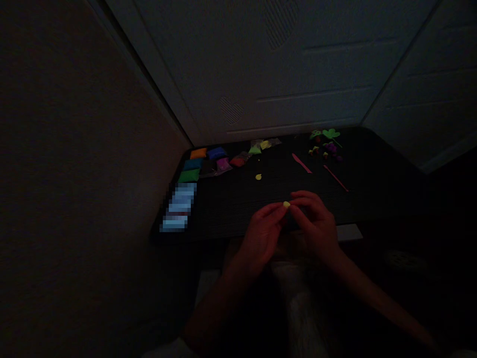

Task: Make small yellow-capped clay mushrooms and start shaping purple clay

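Observation:
Between the fingertips of both hands is a small lump of pale yellow modelling clay (286,204), held above the front part of the dark table (223,209). My left hand (264,231) pinches it from the left with thumb and forefinger. From the other side, the thumb and fingers of my right hand (316,223) close on the same lump. A second flat yellow clay piece (258,177) lies on the table beyond my hands, with a tiny pale speck behind it. The dim light hides the finer shape of the held lump.
Clay packets, among them orange (198,153), green (189,175) and red (238,161), lie at the back left. A pink knife tool (301,163) and a thin pink stick (336,178) rest on the right. Behind them are small purple pieces (331,147) and a green clover shape (331,133).

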`<state>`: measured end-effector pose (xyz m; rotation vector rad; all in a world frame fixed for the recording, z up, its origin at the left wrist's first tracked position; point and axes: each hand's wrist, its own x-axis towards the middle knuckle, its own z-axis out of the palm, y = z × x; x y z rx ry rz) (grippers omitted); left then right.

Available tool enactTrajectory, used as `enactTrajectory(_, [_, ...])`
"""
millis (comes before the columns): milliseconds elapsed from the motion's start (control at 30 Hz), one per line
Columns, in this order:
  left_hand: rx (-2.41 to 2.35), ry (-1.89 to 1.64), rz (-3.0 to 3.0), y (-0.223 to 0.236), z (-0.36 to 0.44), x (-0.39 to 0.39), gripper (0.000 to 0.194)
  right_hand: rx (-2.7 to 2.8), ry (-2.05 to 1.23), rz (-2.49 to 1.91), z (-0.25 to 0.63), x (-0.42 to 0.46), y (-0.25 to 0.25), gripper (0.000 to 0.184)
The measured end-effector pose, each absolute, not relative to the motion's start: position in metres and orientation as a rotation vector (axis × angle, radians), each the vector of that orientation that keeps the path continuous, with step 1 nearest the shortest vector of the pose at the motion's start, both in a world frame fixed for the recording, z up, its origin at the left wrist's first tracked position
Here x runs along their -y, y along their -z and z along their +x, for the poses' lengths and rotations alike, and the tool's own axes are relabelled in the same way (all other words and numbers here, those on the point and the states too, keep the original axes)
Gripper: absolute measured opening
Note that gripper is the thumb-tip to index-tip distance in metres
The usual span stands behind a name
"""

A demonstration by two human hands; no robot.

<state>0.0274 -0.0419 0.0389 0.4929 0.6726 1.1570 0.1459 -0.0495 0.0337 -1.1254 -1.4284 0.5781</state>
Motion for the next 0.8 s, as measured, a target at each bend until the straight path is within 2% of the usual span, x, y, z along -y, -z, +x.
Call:
enactTrajectory(233, [-0.753,-1.160,0.559,-0.036,0.026,0.039,0.011,1.542,-0.449,-1.159,0.149,0.048,-0.032,0.019])
enactTrajectory(433, [-0.763,-1.150,0.524,-0.027,0.024,0.034,0.012,1.594,-0.387,-1.236,0.155,0.042,-0.026,0.012])
enactTrajectory(600, [-0.857,-1.161,0.482,-0.023,0.019,0.028,0.019,1.565,-0.281,-1.339,0.177,0.005,-0.018,0.017])
enactTrajectory(800, [-0.902,-1.207,0.458,-0.019,0.013,0.022,0.018,1.680,-0.237,-1.499,0.199,-0.035,-0.003,0.018])
